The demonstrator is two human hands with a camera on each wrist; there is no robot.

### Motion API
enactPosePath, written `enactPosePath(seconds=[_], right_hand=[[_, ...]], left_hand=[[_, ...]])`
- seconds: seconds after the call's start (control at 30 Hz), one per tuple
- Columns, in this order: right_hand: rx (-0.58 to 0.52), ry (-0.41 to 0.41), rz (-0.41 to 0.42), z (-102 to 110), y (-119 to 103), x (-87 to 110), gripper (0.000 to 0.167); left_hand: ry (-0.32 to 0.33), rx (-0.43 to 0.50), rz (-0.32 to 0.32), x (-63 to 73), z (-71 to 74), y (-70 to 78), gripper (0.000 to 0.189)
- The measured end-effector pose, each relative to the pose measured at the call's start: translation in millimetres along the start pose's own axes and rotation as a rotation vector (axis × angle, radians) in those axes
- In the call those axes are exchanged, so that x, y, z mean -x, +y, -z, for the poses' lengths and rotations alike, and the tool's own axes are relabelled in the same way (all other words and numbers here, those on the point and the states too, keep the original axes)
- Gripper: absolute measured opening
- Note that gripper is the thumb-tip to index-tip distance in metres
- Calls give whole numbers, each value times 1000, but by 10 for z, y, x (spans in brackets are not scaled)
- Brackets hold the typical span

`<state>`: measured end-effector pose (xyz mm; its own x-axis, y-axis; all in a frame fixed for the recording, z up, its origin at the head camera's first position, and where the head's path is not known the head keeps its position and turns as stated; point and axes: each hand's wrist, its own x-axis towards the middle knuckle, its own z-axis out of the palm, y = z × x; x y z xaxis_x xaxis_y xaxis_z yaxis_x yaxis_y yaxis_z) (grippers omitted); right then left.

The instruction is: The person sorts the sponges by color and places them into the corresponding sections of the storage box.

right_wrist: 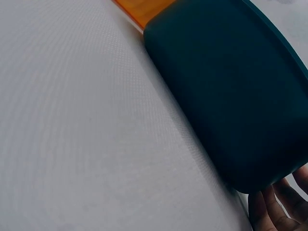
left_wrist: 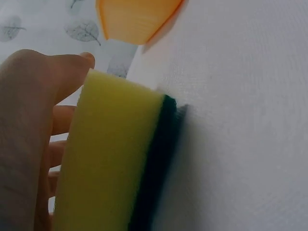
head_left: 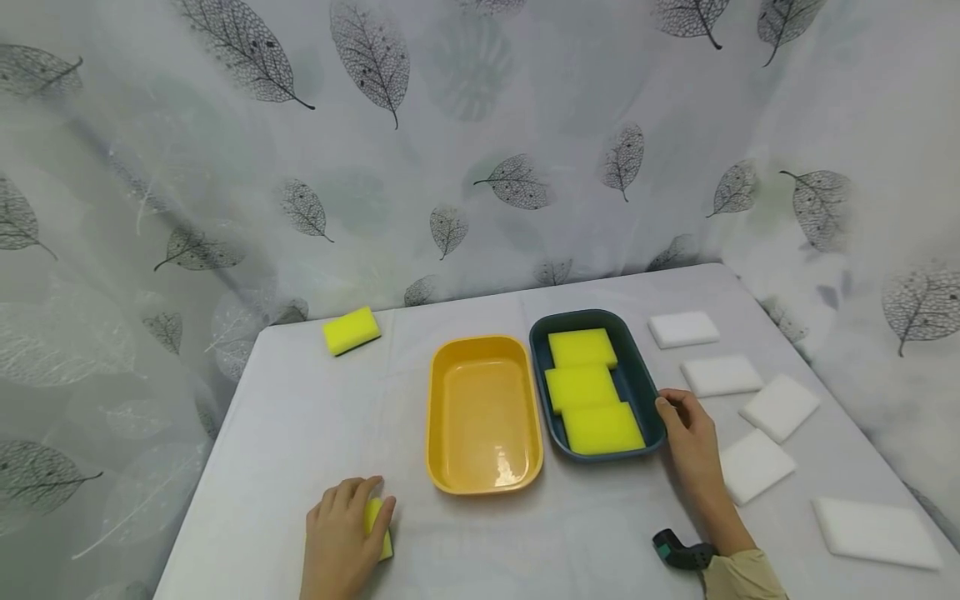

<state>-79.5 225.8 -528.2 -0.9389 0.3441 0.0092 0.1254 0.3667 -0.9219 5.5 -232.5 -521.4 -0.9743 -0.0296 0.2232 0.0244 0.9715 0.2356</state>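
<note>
My left hand (head_left: 341, 533) lies at the front left with thumb and fingers around a yellow sponge (head_left: 372, 510). In the left wrist view this sponge (left_wrist: 110, 149) shows a dark green scouring layer facing the table. My right hand (head_left: 692, 442) holds the right rim of a dark teal tray (head_left: 636, 383), its fingertips at the edge. Three overlapping yellow sponges (head_left: 581, 387) lie inside that tray. From the right wrist, the outer wall of the teal tray (right_wrist: 226, 96) fills much of the view, with fingers (right_wrist: 284, 204) at its lower end.
An orange tray (head_left: 483, 408) with nothing inside stands left of the teal one. Another yellow sponge (head_left: 351, 330) lies at the back left edge. Several white sponge blocks (head_left: 720, 375) are spread along the right side. A patterned curtain (head_left: 480, 167) hangs behind the table.
</note>
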Motion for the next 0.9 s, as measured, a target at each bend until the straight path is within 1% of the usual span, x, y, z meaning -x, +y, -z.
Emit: enactPosePath(seconds=[0.13,0.27,0.47,0.7,0.9], right_hand=[[-7,-4,3,3,7,-5,42],[-10,-7,9,4,13,-1,42],[-10,-9,11,12,10,1,43],[-14,-12,13,15,13,3,43],[-17,-13,17,17,20,7,42]], left_hand=[[-45,-14,28,24,0,-21,39],[-45,-26,33,46,-15,-50,40],[-23,-30,32,61,-54,-85,39],[45,-13,-7,80,-73,-104,28],[54,-18,-11,82,-82,-111,26]])
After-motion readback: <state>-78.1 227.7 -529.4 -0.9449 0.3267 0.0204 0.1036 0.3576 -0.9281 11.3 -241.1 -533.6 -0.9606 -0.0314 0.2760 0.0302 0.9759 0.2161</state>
